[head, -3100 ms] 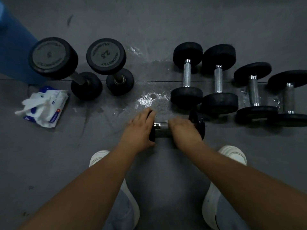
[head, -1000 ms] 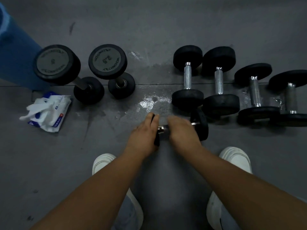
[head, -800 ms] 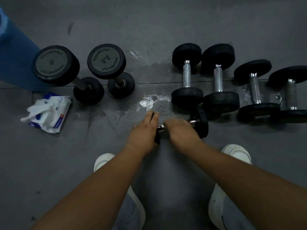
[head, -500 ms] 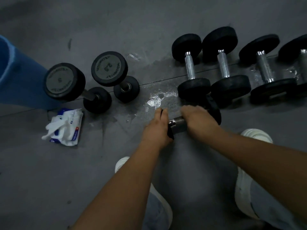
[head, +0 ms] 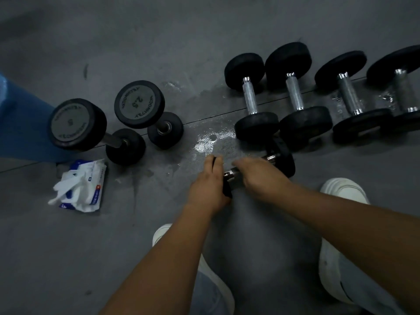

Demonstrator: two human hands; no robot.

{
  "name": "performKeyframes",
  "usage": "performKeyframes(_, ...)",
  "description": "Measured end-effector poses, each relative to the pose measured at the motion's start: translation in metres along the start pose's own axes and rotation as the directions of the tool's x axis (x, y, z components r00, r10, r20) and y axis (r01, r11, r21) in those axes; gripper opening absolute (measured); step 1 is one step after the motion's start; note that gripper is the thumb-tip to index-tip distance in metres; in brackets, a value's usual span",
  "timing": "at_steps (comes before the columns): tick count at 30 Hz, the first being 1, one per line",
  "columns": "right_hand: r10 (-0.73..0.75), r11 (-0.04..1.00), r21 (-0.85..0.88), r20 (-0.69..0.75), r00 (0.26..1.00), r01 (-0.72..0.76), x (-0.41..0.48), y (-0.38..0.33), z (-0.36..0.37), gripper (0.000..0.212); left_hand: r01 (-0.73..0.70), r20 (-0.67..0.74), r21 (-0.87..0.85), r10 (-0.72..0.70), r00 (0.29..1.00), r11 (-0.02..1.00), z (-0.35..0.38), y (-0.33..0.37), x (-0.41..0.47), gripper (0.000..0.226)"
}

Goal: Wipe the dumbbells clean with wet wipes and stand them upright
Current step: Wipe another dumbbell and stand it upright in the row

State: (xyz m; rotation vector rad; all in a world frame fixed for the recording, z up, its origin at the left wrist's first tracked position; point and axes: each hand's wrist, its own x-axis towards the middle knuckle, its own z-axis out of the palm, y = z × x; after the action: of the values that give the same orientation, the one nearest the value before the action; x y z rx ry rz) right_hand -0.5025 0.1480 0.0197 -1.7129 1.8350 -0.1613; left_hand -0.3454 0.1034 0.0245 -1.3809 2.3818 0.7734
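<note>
- While the left hand [head: 208,185] curls round one head to steady the dumbbell [head: 281,155], the right hand [head: 261,176] closes over its handle, presumably wiping.
- Dumbbell lies sideways, not yet upright.
- Wipe pack [head: 79,185] lies left, clear of the work.
- Beyond: upright pair [head: 139,103] at left; lying row [head: 295,92] at right crowds the far head.

Dim grey floor [head: 68,258], wet patch [head: 211,142]

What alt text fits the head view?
A left hand and a right hand grip a small dumbbell near a partly wet grey floor. Two upright dumbbells stand left by a wipes pack; four lying dumbbells line the right.
</note>
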Motion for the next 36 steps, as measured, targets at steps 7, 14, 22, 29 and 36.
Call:
performKeyframes(7, 0.071, 0.931, -0.364, 0.093, 0.993, -0.033, -0.006, -0.015, 0.024, 0.057, 0.008, 0.007, -0.006, -0.008, 1.000, 1.000, 0.001, 0.000, 0.001, 0.111)
performKeyframes(14, 0.179, 0.954, -0.238, -0.029, 0.983, -0.181, 0.017, 0.002, -0.002, 0.016, 0.020, -0.004, -0.005, -0.020, 1.000, 1.000, -0.001, 0.000, 0.003, 0.111)
performKeyframes(22, 0.006, 0.995, -0.104, 0.046, 0.999, -0.001, 0.016, 0.020, -0.011, 0.018, 0.018, -0.007, -0.012, -0.018, 1.000, 1.000, 0.003, 0.000, 0.001, 0.111)
performKeyframes(29, 0.071, 0.986, -0.143, -0.111, 0.991, -0.087, 0.008, 0.006, 0.008, 0.019, 0.004, -0.014, -0.020, -0.005, 1.000, 1.000, 0.005, -0.001, 0.002, 0.115)
performKeyframes(36, 0.087, 0.969, -0.221, -0.123, 0.989, -0.112, 0.003, 0.011, 0.007, 0.021, -0.059, -0.071, -0.157, 0.048, 0.996, 0.986, 0.012, -0.013, 0.002, 0.124)
